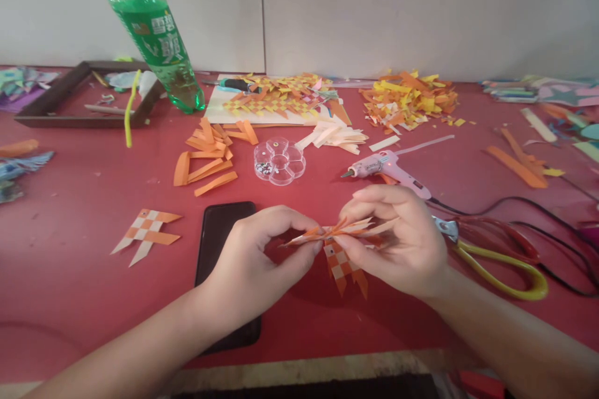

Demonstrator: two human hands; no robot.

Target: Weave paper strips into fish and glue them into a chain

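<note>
My left hand [266, 259] pinches the left end of a folded, woven orange-and-white paper piece [359, 226] between thumb and index finger. On its other side my right hand [402, 243] grips the same piece, thumb beneath and fingers curled behind the loose strip ends. Part of it is hidden by my fingers. Just below sits an orange-and-white woven paper fish [344, 267] with a dark eye; whether it touches the held piece I cannot tell. Another woven paper fish [146, 230] lies flat at the left. A black phone [219, 243] is partly under my left wrist.
Beyond my hands are a pink glue gun [390, 168], a clear round compartment box [285, 173] and orange paper strips [210, 168]. Yellow-and-red-handled scissors [540, 287] and a cord lie right. A green bottle [156, 43], dark frame [75, 120] and paper scrap pile [409, 100] stand farther back.
</note>
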